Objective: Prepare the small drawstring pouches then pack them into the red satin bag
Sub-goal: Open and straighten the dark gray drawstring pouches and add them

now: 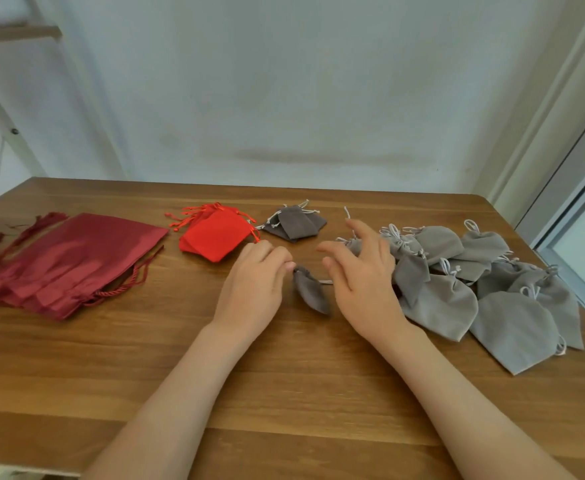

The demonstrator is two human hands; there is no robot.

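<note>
A small dark grey drawstring pouch [311, 289] lies on the wooden table [284, 393] between my hands. My left hand [254, 282] pinches its gathered neck with curled fingers. My right hand [360, 275] hovers just right of it with fingers spread and relaxed, and a pale cord runs from the pouch under that palm. Far left lies a stack of dark red satin bags [72, 261] with tasselled cords. A stack of small bright red pouches [214, 235] and a few small dark grey pouches [294, 223] sit behind my hands.
A heap of larger light grey velvet pouches [485, 289] covers the right side of the table, close to my right hand. A wall stands behind the table, a window frame [582, 209] at the right, and shelf legs [14, 133] at the left.
</note>
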